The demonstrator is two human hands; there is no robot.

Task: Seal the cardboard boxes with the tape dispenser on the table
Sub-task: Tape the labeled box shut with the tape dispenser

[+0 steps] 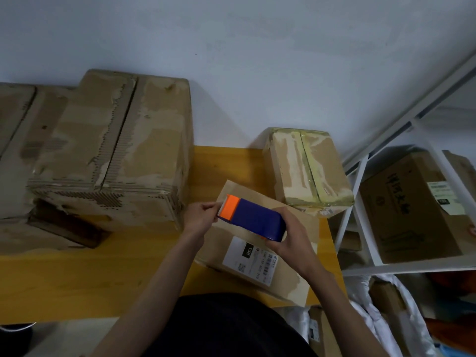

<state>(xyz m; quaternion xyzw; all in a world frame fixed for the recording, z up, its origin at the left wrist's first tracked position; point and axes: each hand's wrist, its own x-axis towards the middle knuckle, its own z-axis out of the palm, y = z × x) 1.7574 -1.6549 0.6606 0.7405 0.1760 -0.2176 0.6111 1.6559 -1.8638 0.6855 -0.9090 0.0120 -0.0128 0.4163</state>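
Right hand (288,238) grasps tape dispenser (253,220); left hand (201,215) apparently pinches tape at its orange end; risk: tape tears or self-adheres above flat box (260,264) near the surface's right edge.

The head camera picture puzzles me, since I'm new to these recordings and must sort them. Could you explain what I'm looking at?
There is no machine here. A person wears a camera on the head, so this one picture looks forward and down at their own arms.

The right hand grips a blue and orange tape dispenser by its blue end. The left hand pinches at the orange end, where the tape comes out; the tape itself is too hard to make out.

Below the hands, a flat box with a white label lies on a yellow table. A big worn box stands to the left, and a small box with yellowish tape behind to the right. A white shelf with more boxes stands on the right.
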